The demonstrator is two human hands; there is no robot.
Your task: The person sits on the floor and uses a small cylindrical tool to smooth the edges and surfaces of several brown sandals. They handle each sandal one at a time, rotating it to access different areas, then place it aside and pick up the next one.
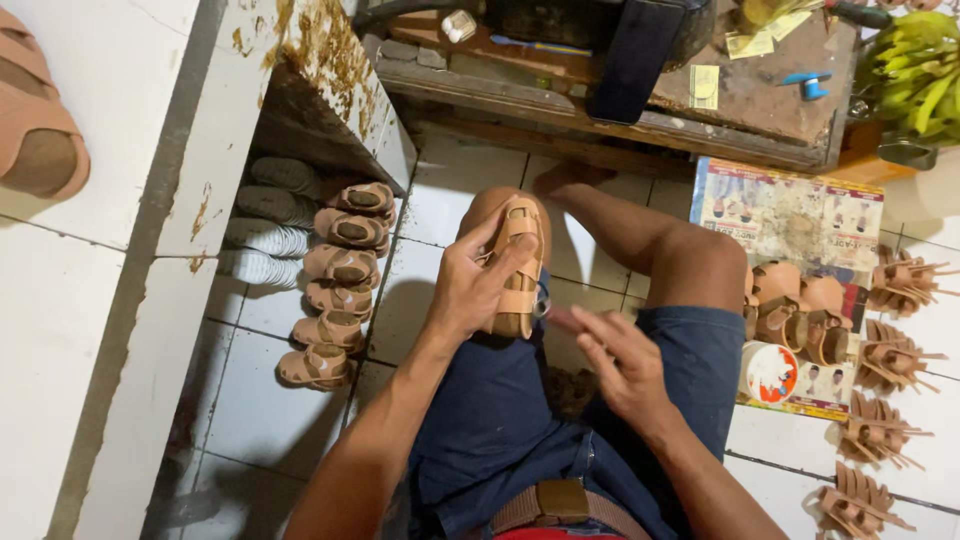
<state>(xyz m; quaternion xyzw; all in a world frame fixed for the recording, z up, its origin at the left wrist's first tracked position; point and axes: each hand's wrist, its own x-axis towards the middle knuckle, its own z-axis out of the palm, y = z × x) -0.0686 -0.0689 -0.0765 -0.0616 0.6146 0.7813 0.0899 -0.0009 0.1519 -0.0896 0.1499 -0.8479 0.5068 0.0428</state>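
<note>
Six tan sandals (pixel 338 283) stand in a row just left of the person's raised knee, straps already on, so they look finished. One more tan sandal (pixel 517 268) rests on that knee, gripped by the left hand (pixel 478 282), whose fingers wrap round its side and strap. The right hand (pixel 618 362), blurred, hovers just right of the knee with fingers loosely curled, seemingly holding nothing. Right of the knee lie several loose strap uppers (pixel 886 388) fanned out on the tiles, and a few more sandals (pixel 800 305) on a printed sheet (pixel 790 215); that pile looks like work left
</note>
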